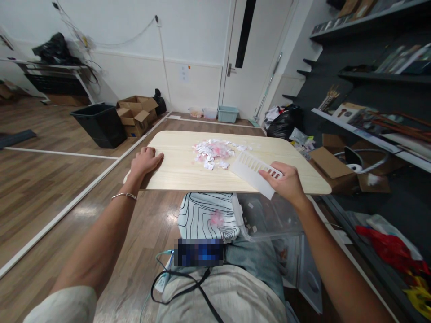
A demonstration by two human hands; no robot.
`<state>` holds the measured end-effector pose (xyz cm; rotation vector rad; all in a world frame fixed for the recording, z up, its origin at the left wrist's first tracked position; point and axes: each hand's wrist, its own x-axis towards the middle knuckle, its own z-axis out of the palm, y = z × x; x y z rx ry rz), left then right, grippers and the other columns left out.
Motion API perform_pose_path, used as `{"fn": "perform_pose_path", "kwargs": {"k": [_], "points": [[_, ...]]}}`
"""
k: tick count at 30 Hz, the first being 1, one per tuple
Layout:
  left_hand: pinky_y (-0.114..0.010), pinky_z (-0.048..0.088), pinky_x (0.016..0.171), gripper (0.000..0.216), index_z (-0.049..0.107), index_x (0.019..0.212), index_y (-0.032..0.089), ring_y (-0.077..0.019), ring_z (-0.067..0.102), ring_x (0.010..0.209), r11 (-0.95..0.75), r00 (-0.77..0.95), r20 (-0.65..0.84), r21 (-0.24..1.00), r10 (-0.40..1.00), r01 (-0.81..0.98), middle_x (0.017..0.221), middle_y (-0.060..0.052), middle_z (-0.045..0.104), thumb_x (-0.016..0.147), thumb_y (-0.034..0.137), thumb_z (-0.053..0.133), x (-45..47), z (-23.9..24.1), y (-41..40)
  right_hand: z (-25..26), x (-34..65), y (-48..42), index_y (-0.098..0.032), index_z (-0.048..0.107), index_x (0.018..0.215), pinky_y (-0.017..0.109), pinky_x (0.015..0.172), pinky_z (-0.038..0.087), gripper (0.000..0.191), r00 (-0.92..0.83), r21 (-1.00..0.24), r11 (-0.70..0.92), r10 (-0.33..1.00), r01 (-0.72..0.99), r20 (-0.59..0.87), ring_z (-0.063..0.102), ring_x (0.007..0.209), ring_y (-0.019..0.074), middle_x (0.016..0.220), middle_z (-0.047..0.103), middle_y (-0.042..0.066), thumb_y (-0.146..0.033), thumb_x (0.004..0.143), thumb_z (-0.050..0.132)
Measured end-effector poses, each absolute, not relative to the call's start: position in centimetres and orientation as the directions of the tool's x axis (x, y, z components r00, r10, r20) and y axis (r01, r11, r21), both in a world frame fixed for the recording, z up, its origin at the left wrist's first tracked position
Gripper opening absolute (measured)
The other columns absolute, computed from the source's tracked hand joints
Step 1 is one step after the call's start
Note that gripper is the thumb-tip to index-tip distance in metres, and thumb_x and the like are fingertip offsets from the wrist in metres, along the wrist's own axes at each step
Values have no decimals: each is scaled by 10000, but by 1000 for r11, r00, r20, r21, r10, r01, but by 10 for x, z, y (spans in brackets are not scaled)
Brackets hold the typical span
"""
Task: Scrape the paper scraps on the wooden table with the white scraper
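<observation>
My left hand rests on the left edge of a pale wooden tabletop, fingers stretched out and holding nothing. In my right hand is a flat white plastic panel with a row of slots along one side. Thumb and fingers grip its slotted right end, and its lower corner hangs past the table's front edge. Just beyond the panel's left end lies a pile of torn paper scraps, white and pink. Below the front edge I see a white cloth-like piece with black wavy lines and a pink patch on it.
A clear plastic box sits under the table's front right, with small bits inside. On the floor are a black bin, cardboard boxes and a teal basket. Shelving lines the right. A blurred-out device lies by my lap.
</observation>
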<state>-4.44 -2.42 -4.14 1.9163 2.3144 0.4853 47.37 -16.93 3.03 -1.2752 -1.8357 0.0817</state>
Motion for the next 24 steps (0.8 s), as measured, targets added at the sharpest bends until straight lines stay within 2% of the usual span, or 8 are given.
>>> {"fn": "perform_pose_path", "kwargs": {"k": [3,9,13,15,18,21,24], "points": [[-688,583,1225,711,741,1558,166,-559,665,1542,155,-204,132,311,970,938,1719,-314,663,1099,633,463,-43,-40,-26,26,475,-169,-278,620,728,339,647,422,471,-107,-543,453,827,707,552,554,660,196,690,628,2,-588,993,856],[-675,572,1246,707,736,1567,184,-552,650,1569,165,-212,121,312,970,936,1729,-299,661,1108,644,458,-40,-37,-29,4,489,-170,-300,595,858,354,783,583,377,-244,-561,478,863,676,442,628,827,244,896,624,23,-531,1006,854],[-662,574,1249,711,732,1568,178,-543,655,1568,165,-212,126,309,969,937,1736,-301,659,1106,644,460,-40,-37,-29,-7,500,-171,-291,678,1008,409,903,662,263,-349,-567,527,848,633,399,691,934,275,1025,676,67,-480,1006,861],[-654,574,1256,711,729,1572,178,-537,654,1576,167,-213,125,306,969,937,1736,-299,660,1106,644,460,-41,-38,-28,-10,501,-169,-279,738,1031,418,935,670,262,-346,-583,543,838,604,422,730,972,283,1044,730,89,-522,1044,835],[-641,581,1253,710,737,1552,177,-530,661,1575,168,-211,121,297,970,940,1724,-302,667,1107,653,456,-42,-38,-27,-17,499,-163,-257,808,1001,425,967,683,447,-237,-661,511,854,550,463,791,984,287,1030,823,107,-701,1042,836],[-655,584,1247,709,746,1534,170,-538,666,1567,157,-199,120,291,973,944,1721,-313,666,1105,649,449,-42,-38,-27,-24,500,-154,-235,847,942,446,910,715,649,-48,-771,403,897,492,439,846,921,313,959,883,118,-876,878,924],[-670,584,1245,720,743,1552,168,-545,669,1562,161,-205,126,295,971,942,1733,-317,661,1102,644,446,-42,-38,-27,-27,506,-147,-243,859,843,499,921,744,659,109,-814,343,892,469,439,879,897,354,884,900,117,-882,755,996]]}}
